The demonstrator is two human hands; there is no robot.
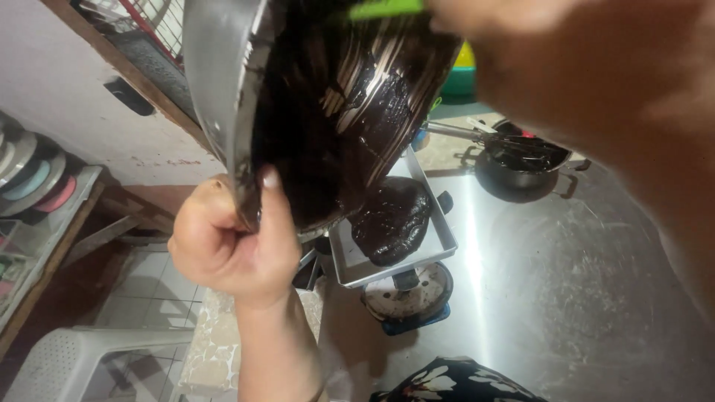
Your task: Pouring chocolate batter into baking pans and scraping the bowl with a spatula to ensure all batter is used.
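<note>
Your right arm (596, 82), blurred and closest, holds a green-handled scraper (387, 8); its grip I cannot tell. Your left hand (231, 242) clamps the tilted steel bowl (223, 82) rim. The dark batter (391, 219) lands in the rectangular metal tray (439, 223) below the bowl; a slip could spill it over the tray's edge.

Bare steel counter (596, 298) beside pot (521, 160)

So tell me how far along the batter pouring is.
Done: a dark mound of batter already lies in the metal tray, which sits on a kitchen scale.
In hand: the left hand grips the rim of the tilted metal bowl, while the right hand holds a green scraper at the top.
Left: thick batter coats the bowl's inside, and the tray's corners show bare.
</note>
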